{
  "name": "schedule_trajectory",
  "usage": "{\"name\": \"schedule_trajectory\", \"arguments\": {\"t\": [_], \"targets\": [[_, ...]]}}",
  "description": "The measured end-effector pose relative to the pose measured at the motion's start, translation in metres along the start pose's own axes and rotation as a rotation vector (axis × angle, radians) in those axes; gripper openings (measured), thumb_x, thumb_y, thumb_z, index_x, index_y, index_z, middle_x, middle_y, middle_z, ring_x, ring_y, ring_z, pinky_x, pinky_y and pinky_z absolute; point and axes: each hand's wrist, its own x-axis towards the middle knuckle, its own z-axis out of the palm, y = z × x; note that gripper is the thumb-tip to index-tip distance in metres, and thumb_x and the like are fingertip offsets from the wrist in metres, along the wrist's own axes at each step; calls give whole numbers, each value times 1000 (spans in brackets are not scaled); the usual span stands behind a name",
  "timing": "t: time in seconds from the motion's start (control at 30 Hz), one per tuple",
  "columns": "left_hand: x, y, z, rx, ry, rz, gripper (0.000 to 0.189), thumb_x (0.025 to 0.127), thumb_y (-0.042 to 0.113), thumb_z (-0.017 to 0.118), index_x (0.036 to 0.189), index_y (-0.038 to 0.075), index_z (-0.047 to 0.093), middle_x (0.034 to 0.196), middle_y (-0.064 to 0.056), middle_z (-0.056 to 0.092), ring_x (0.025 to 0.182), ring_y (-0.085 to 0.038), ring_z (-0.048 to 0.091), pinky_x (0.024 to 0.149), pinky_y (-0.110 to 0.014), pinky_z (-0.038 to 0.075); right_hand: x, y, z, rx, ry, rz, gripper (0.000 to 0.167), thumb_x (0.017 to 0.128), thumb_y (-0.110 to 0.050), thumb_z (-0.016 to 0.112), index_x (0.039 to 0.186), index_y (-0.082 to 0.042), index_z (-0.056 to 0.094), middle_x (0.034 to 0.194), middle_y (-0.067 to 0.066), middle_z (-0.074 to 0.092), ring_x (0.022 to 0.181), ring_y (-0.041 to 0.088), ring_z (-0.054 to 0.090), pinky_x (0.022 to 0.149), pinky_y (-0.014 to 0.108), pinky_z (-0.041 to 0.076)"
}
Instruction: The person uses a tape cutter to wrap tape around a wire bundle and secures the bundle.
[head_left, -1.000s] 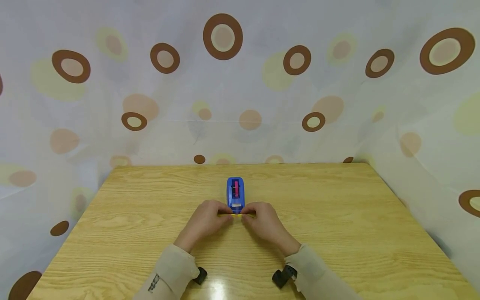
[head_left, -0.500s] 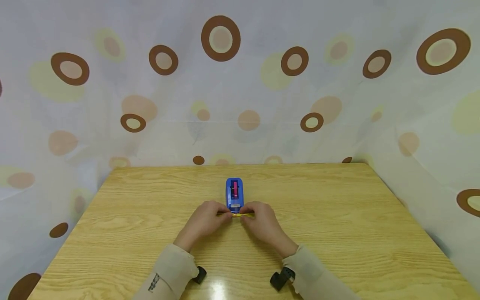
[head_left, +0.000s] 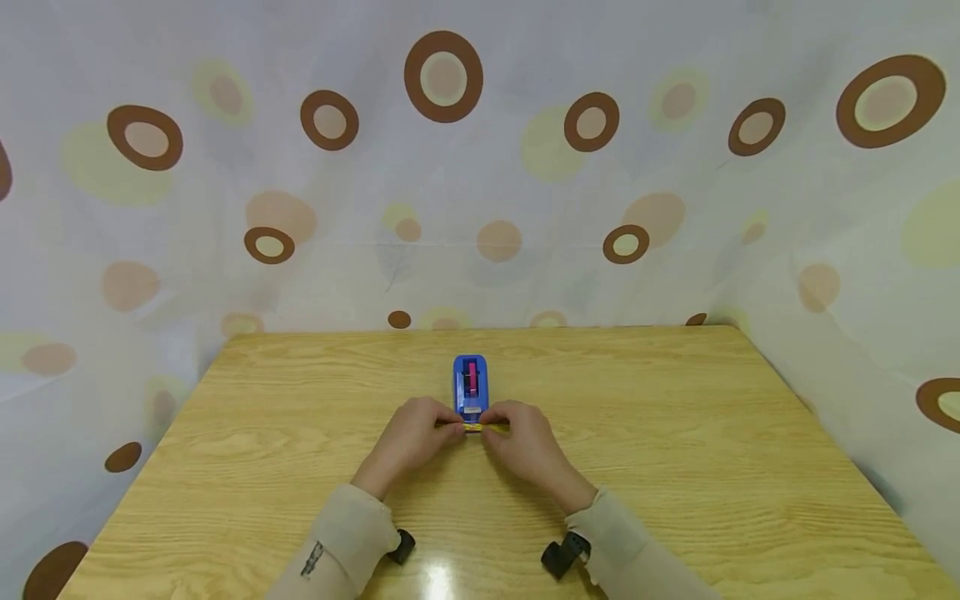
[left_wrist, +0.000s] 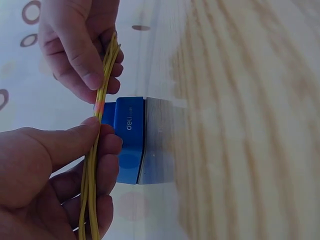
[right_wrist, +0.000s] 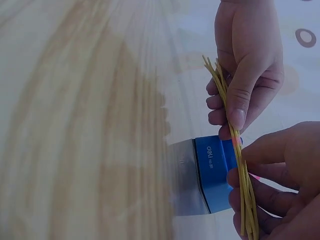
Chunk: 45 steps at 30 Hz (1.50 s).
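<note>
A bundle of thin yellow strands [left_wrist: 89,187] is stretched between both hands. My left hand [head_left: 415,435] pinches it between thumb and fingers on one side; my right hand [head_left: 522,439] pinches it a short way along. Between the fingertips a pinkish patch [right_wrist: 237,141] shows on the strands. Just beyond the bundle stands a blue tape dispenser [head_left: 483,390] with a pink roll [head_left: 473,377] in it. In the left wrist view its front bears the word "deli". The bundle lies across the dispenser's near end in the head view; whether they touch I cannot tell.
The dispenser and hands are over a wooden table [head_left: 637,400]. Behind and at the sides hangs a pale cloth [head_left: 525,275] patterned with brown rings and pastel dots. Black wrist cameras [head_left: 558,558] sit at both cuffs.
Both hands have shifted very slightly away from the person, towards the dispenser, and more of the yellow bundle shows between the fingertips. The dispenser has stayed in place.
</note>
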Motion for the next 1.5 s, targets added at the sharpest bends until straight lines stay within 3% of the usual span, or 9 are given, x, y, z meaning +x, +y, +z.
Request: {"name": "schedule_trajectory", "arguments": {"t": [0.33,0.63,1.23,1.37,1.5], "targets": [[3,-3,3,-6,30,5,9,91,18,73,93,15,81,88,4,74,79,-8,63,73,-31,53,2,0,-1,-35,-43,17,8,90,-6,68,95,-5,75,95,4,72,94,23,66,85,43,52],[4,-3,7,9,67,38,10,88,17,76,96,13,81,91,2,74,87,-14,67,77,-33,54,3,2,-3,-81,-85,-15,5,90,-6,69,89,-4,74,87,0,70,78,12,59,73,36,51],[4,-2,3,-23,19,-15,10,92,20,72,97,15,79,96,5,73,93,-14,66,85,-38,53,6,3,-4,-107,-54,-47,4,87,-3,73,90,-5,76,88,3,72,84,17,66,75,38,53],[3,-3,2,-30,6,-29,15,96,23,67,91,14,78,85,7,70,77,-11,61,72,-33,51,6,1,-4,-109,-51,-38,6,87,-2,73,90,-6,76,89,3,73,86,19,67,77,39,53],[4,-4,1,-18,-12,-30,24,99,23,62,82,12,74,70,6,60,60,-11,49,57,-28,41,6,1,-4,-108,-48,-31,7,86,0,73,91,-5,76,90,3,73,88,20,67,78,41,54]]}}
